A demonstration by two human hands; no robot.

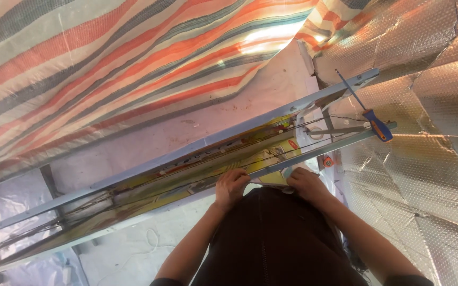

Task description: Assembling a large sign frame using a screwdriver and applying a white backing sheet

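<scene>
The left hand (232, 186) curls its fingers over the near rail of a long metal frame (149, 177), which runs from lower left up to upper right. The right hand (306, 182) is closed beside it, pinching something small I cannot identify. A screwdriver (366, 108) rests across the frame's far end.

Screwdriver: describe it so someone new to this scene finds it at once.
Follow the long pale metal frame up to its far right end, by the silver foil sheet. The screwdriver lies across the rails there, its blue-and-orange handle the only one in view.
</scene>
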